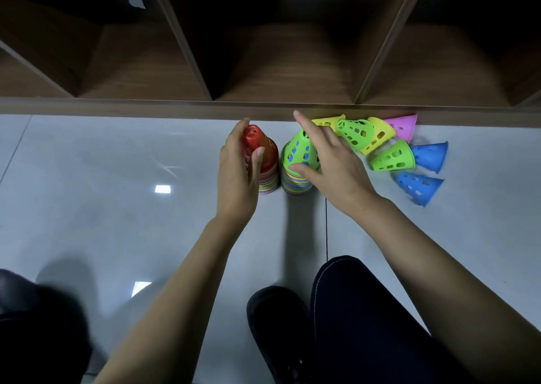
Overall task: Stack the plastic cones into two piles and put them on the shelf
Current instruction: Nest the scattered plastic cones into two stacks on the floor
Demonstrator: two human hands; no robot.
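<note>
Two piles of perforated plastic cones stand on the floor in front of the shelf. The left pile (268, 161) has a red cone on top, and my left hand (238, 167) curls around it from the left. The right pile (297, 164) has a green cone on top. My right hand (330, 161) hovers over it with spread fingers, thumb against the green cone's rim. Loose cones lie on their sides to the right: green (355, 133), yellow (379, 137), yellow (329, 121), pink (404, 126), green (392, 158), blue (430, 155), blue (418, 186).
A dark wooden shelf (281, 111) with open compartments (289, 70) runs across the top. The floor is glossy pale tile (117, 178). My knee in dark trousers (366, 310) and a dark shoe (278, 331) are at the bottom.
</note>
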